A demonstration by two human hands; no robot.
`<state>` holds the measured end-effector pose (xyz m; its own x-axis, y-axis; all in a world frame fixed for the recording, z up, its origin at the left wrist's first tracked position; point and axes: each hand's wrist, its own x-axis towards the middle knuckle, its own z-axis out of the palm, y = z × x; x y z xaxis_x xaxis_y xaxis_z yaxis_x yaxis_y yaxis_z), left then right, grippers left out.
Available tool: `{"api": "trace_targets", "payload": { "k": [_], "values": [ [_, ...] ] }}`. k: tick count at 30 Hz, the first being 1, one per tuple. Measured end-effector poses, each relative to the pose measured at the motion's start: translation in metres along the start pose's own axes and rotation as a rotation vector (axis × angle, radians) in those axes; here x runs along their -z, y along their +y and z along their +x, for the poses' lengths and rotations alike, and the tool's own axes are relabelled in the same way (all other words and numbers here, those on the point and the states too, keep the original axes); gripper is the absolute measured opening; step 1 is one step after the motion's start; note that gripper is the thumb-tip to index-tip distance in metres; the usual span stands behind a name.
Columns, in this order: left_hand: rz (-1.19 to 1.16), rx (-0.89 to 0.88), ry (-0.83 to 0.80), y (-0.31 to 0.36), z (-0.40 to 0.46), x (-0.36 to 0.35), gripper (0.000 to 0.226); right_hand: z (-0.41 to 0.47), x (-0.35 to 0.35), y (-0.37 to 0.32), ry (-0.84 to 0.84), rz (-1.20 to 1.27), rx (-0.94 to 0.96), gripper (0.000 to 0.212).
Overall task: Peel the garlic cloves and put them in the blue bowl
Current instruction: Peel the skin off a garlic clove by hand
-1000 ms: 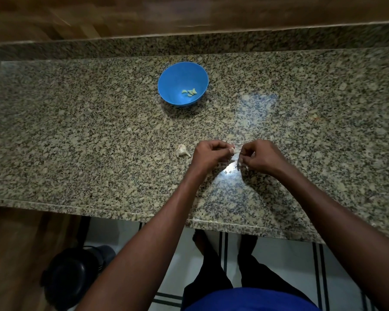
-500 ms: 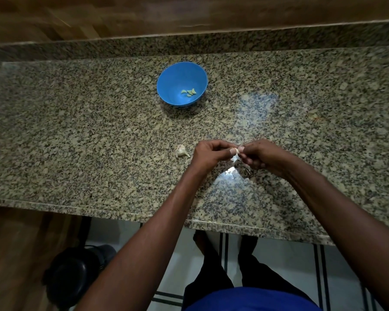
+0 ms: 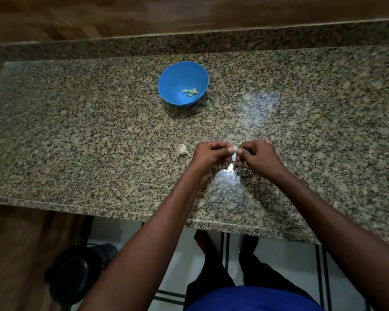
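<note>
Left hand: fingers curled, pinching one end of garlic clove.
Right hand: fingertips pinching the clove's other end, meeting the left above the granite counter.
Blue bowl: farther back, holding peeled cloves.
Garlic piece: on counter, just left of left hand.

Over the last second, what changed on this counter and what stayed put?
The hands closed together: the right hand shifted toward the left hand, both pinching the garlic clove. Nothing let go. The blue bowl, its peeled cloves and the garlic piece stayed put.
</note>
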<state>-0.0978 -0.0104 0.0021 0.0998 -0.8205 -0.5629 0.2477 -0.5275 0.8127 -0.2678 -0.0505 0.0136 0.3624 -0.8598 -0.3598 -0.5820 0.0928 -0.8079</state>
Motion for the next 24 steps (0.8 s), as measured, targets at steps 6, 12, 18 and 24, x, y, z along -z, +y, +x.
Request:
{"api": "trace_targets", "payload": {
  "k": [6,12,18,24],
  "values": [
    [0.031,-0.021,-0.036,-0.003,0.001,0.000,0.012,0.003,0.010,0.007,-0.131,0.237,-0.093,0.024],
    [0.122,-0.036,0.040,-0.004,-0.001,-0.005,0.013,0.005,0.006,0.012,0.080,0.314,-0.072,0.011],
    [0.165,-0.085,0.050,-0.008,-0.001,-0.007,0.010,0.003,0.007,0.012,0.077,0.425,-0.100,0.017],
    [0.103,-0.077,0.052,-0.008,-0.002,-0.008,0.016,0.003,0.011,0.010,0.054,0.582,-0.174,0.011]
  ]
}}
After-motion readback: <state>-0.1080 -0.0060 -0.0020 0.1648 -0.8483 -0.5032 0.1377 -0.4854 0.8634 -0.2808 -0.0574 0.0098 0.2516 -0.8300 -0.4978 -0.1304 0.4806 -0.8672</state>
